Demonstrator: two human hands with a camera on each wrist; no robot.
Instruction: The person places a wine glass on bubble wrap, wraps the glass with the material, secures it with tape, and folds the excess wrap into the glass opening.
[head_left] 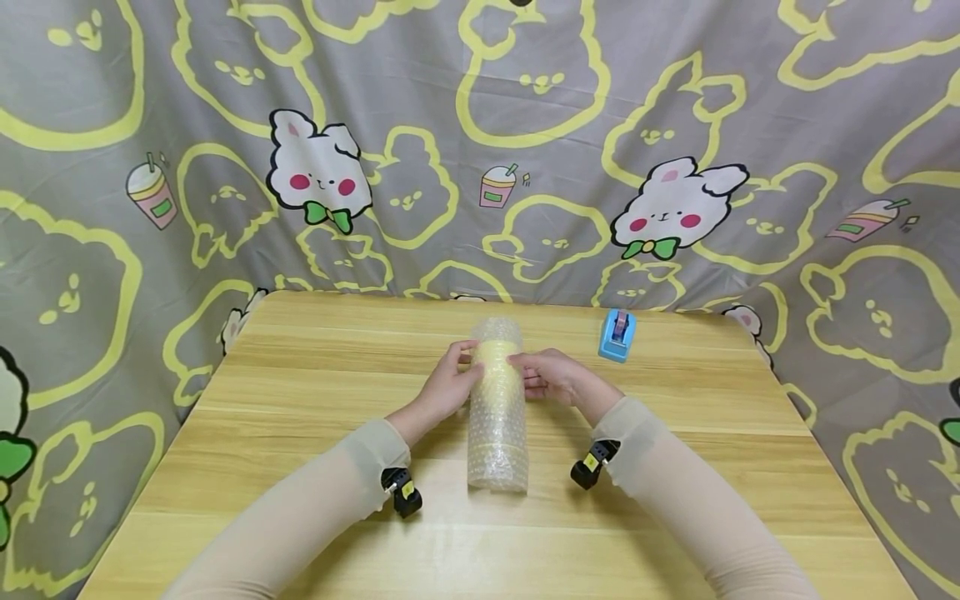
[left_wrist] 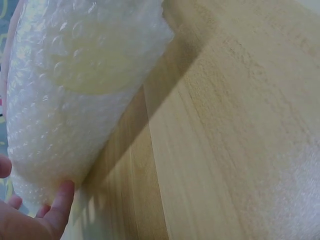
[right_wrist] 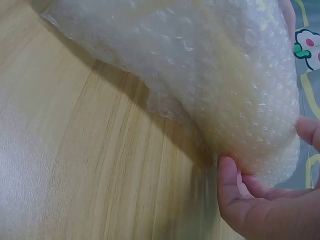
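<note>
A roll of clear bubble wrap [head_left: 497,442] lies lengthwise on the wooden table, pointing away from me. Something pale yellow [head_left: 497,371] shows through its layers; its kind cannot be made out. My left hand [head_left: 447,385] holds the roll's left side near the far half, thumb on top and fingers lower down. From the right, my right hand [head_left: 558,377] grips it at about the same height, thumb on the upper surface. In the right wrist view, fingertips [right_wrist: 228,172] tuck against the wrap's lower edge. The left wrist view shows a fingertip [left_wrist: 65,192] touching the wrap near the table.
A blue tape dispenser [head_left: 617,336] stands at the back right of the wooden table [head_left: 315,350]. Behind and around the table hangs a grey curtain [head_left: 420,75] with yellow cartoon outlines. Small black cameras [head_left: 405,493] are strapped to both wrists.
</note>
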